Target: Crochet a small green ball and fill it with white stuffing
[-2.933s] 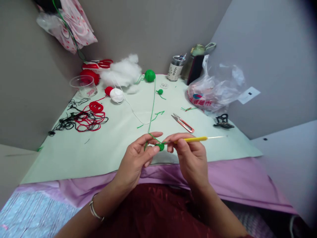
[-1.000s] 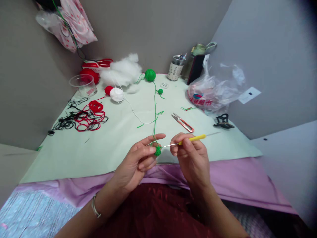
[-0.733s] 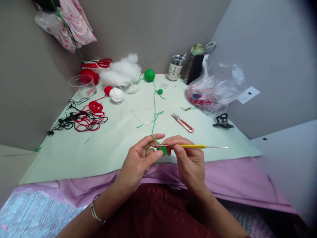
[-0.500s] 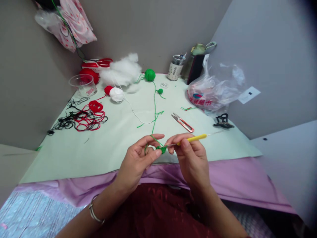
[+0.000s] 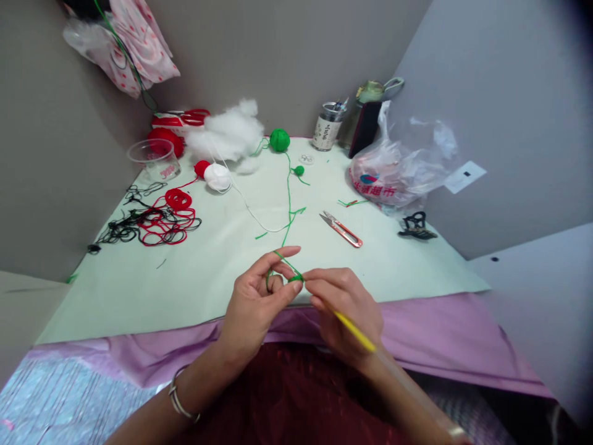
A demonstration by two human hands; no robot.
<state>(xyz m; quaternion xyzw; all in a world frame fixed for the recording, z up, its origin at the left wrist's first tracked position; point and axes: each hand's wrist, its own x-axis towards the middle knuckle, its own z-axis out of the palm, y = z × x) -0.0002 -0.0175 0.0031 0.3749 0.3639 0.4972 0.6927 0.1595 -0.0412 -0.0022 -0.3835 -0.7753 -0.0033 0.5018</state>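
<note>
At the far left we see a tangle of black and red yarn, which lies well apart from the hands, so we judge it makes little danger now. Nearer the middle, a white strand meets the green yarn on the table; if the green yarn is pulled, it could drag the white one along or catch on it. The left hand pinches the small green piece between thumb and finger, above the front edge of the table, while its forefinger is stretched out with the yarn over it; if this finger drops, we think the yarn could go slack and a loop could slip away. The piece shows only as a narrow band, its longer side going roughly from left to right. At its right end, the right hand has its fingers bent closely around the yellow hook. The hook's long axis slants from the fingertips, upper left, down to the right, along the forearm; the working tip is hidden, so we cannot tell whether it sits in a stitch, and a blind turn could split the yarn.
</note>
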